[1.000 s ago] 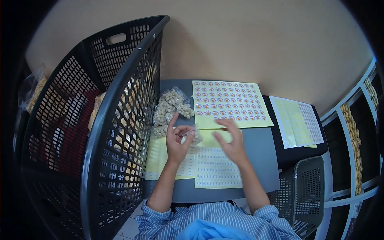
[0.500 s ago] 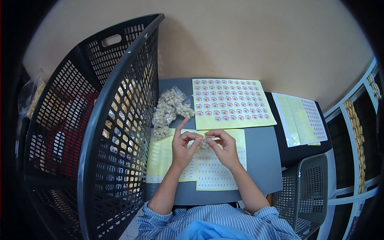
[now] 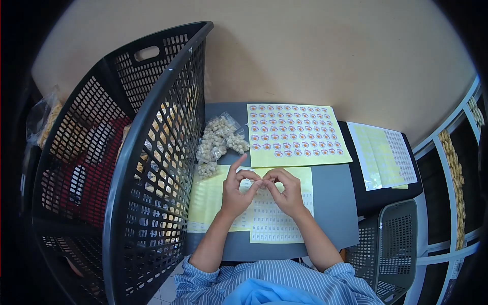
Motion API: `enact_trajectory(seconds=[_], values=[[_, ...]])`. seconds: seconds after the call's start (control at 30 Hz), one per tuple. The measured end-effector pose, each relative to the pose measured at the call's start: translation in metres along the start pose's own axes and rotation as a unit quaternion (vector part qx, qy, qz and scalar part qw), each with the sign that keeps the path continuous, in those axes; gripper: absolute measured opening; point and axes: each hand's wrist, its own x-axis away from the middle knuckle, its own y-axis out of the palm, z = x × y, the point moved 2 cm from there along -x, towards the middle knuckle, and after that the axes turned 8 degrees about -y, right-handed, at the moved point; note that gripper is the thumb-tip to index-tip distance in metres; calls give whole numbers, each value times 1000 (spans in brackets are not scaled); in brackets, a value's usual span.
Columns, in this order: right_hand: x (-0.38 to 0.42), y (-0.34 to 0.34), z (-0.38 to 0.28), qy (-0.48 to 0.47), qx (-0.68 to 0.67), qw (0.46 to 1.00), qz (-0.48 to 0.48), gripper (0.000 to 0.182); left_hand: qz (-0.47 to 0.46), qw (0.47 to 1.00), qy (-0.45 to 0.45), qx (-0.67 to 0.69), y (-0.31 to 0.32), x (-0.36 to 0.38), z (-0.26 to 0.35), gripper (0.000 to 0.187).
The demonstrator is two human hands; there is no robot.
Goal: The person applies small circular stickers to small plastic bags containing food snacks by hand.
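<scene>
Above the sheets of small labels, my left hand and my right hand meet fingertip to fingertip. Both hands pinch at one spot, the left index finger or another finger pointing up. What lies between the fingertips is too small to make out. Clear bags of pale round pieces lie just beyond my left hand. Behind both hands is a yellow-edged sheet of round orange-and-white stickers.
A large dark perforated basket stands on the left, with bagged goods behind its mesh. More label sheets lie on a black surface at right. A smaller grey-green basket sits below, near a white-framed rack.
The small bag of pale pieces seen between my fingers earlier no longer shows. My fingertips have come together. The view has shifted slightly.
</scene>
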Motion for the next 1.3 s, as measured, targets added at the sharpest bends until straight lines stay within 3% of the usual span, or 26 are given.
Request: enact_trajectory(seconds=[0.3,0.37,0.5,0.6,0.67,0.7,0.73,0.8,0.87,0.93,0.97,1.0,1.1,1.23,1.3], values=[[0,3,-4,8,-32,999,33,6,0,997,-41,68,-10,-2,11,73],[1,4,-2,16,-24,999,20,6,-10,998,-54,-9,-15,-1,8,72],[0,6,-3,12,-34,999,16,7,-11,997,-76,-16,-20,0,7,72],[4,8,3,45,-53,997,21,6,-21,996,-90,15,-15,1,6,66],[9,12,13,133,-212,960,125,7,-59,977,-119,168,-7,2,-1,56],[9,12,13,146,-242,952,115,13,-108,984,-130,63,-8,3,-6,46],[8,12,11,148,-240,953,114,13,-108,983,-132,64,-8,4,-10,46],[3,12,7,152,-318,927,128,19,-89,978,-136,132,-8,0,-15,38],[0,4,11,148,-319,927,126,25,13,972,-127,198,-12,-3,-11,23],[-2,-5,11,59,-51,997,20,28,94,931,-141,323,-22,-7,-18,19],[1,-6,12,92,-8,995,-40,29,94,930,-142,325,-25,-8,-19,19],[3,-8,10,94,-7,995,-41,29,115,920,-146,346,-29,-9,-20,18],[12,-17,-7,48,115,977,-176,25,140,899,-162,382,-32,-8,-18,16],[38,-72,10,54,181,979,-75,24,74,885,-205,412,-24,-3,-19,15],[57,-95,17,54,313,947,-50,27,-8,884,-233,406,-12,2,-11,19]])
